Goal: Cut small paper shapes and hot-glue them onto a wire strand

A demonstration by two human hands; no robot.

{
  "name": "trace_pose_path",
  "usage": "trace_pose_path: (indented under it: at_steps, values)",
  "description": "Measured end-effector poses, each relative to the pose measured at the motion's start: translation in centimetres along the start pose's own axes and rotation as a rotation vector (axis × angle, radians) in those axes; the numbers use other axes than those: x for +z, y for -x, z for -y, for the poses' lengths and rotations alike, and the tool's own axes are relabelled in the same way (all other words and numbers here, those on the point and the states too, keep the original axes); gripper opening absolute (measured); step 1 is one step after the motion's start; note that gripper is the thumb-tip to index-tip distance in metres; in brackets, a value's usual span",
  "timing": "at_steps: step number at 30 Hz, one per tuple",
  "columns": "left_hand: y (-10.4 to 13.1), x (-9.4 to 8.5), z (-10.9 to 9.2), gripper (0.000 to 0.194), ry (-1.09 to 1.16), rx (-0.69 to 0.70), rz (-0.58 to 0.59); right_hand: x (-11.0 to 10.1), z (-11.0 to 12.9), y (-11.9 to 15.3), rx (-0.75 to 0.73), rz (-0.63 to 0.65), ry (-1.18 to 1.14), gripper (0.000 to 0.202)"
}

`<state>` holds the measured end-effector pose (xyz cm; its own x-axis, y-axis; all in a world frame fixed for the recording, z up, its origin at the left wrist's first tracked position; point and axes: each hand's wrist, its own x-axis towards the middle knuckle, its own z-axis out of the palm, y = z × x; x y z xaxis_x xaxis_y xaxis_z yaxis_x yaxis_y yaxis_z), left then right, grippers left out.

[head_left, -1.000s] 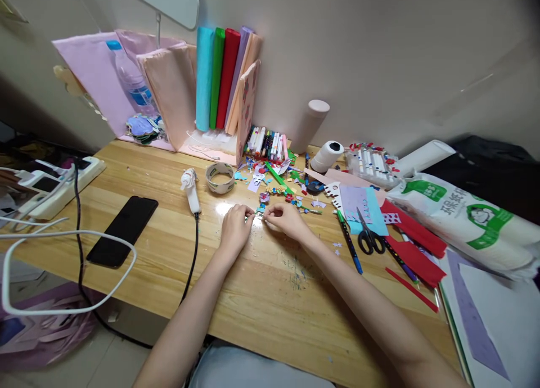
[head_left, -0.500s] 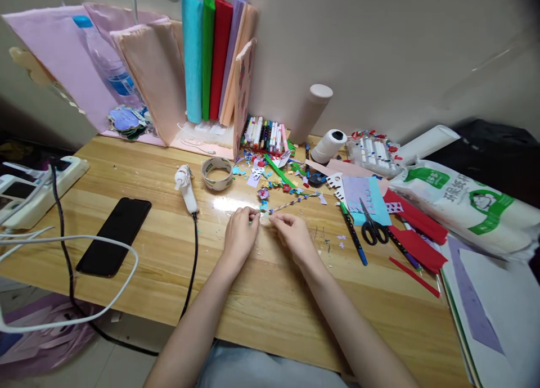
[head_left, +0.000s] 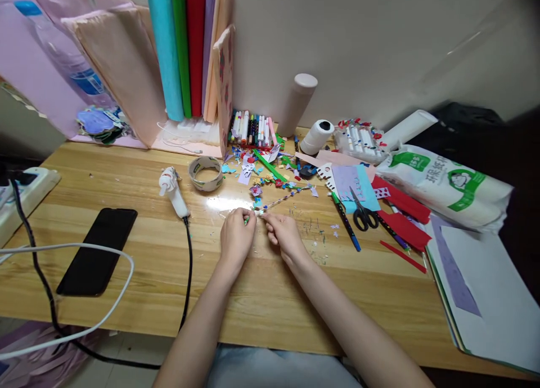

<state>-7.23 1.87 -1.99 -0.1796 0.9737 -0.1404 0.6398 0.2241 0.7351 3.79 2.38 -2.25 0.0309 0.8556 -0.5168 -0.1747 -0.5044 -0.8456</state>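
My left hand (head_left: 238, 234) is closed in a pinch at the middle of the wooden table, with a bit of green showing at its fingertips. Close to its right, my right hand (head_left: 283, 234) pinches at a small whitish piece (head_left: 259, 213) between the two hands. What exactly each hand holds is too small to tell. Just beyond the fingers lies a thin strand with small blue and red pieces (head_left: 287, 197), running up to the right. A purple paper flower (head_left: 255, 191) and scattered colourful paper scraps (head_left: 278, 166) lie behind it.
A white glue gun (head_left: 174, 194), tape roll (head_left: 205, 173) and black phone (head_left: 98, 252) are on the left. Black scissors (head_left: 364, 215), a blue-capped pen (head_left: 346, 224) and red paper strips lie right. Markers (head_left: 253, 129), a thread spool (head_left: 317, 136) and a pink holder (head_left: 113, 67) stand behind.
The view has shifted, so most objects appear further left. My left fingers are curled more, with green now showing there, and my right fingers have curled in more too.
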Motion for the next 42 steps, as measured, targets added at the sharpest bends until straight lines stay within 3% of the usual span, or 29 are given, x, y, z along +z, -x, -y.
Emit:
trace_pose_path:
  at_steps: [24, 26, 30, 36, 39, 42]
  values:
    - [-0.2, 0.2, 0.5, 0.018, 0.046, -0.007, 0.014, 0.5, -0.6, -0.5, -0.031, -0.067, 0.082, 0.021]
    - [-0.3, 0.2, 0.6, 0.018, 0.054, -0.002, 0.012, 0.1, -0.8, -0.2, -0.116, -0.112, 0.134, 0.023]
    - [-0.2, 0.2, 0.6, 0.019, 0.072, -0.004, 0.012, -1.4, -1.0, 0.6, -0.426, -0.192, 0.377, 0.017]
    - [-0.1, 0.0, 0.5, 0.02, 0.084, -0.014, 0.03, -3.5, -0.2, 0.2, -0.978, -0.01, 0.99, 0.013]
    - [-0.1, -0.1, 0.5, 0.021, 0.093, -0.007, 0.031, -3.8, 0.1, -0.7, -1.111, 0.025, 1.123, 0.019]
    - [-0.2, 0.0, 0.5, 0.021, 0.086, -0.001, 0.027, -3.6, 0.2, -1.2, -1.145, 0.02, 1.185, 0.021]
